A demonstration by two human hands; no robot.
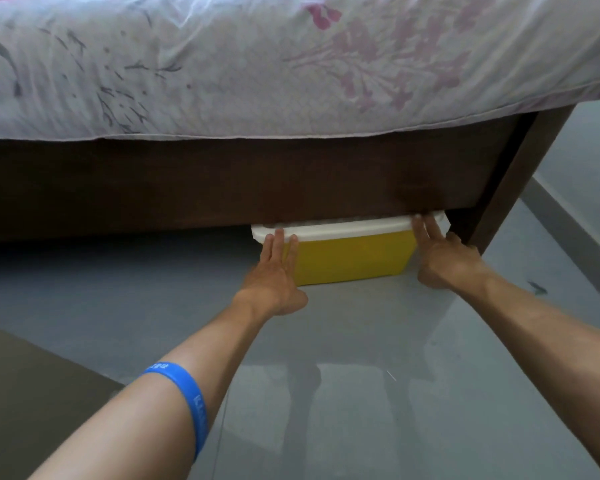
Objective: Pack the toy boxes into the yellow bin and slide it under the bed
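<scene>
The yellow bin (pixel 350 258) sits on the grey floor (pixel 326 375), partly under the dark wooden bed rail (pixel 222 181), with its white lid (pixel 347 230) tucked just beneath the rail's lower edge and its front wall showing. The likeliest trouble, as I judge it, is the lid catching on the rail, since the two look to be touching or nearly so; an uneven shove could also skew the bin toward the bed leg (pixel 520 168), which stands just right of the bin. The left hand (pixel 274 275) lies flat against the bin's left front corner, fingers straight and close together, tips on the lid rim. The right hand (pixel 444 258) presses the bin's right corner, fingers straight and slightly spread, reaching up to the rail. Both arms are stretched forward; neither hand curls round anything.
</scene>
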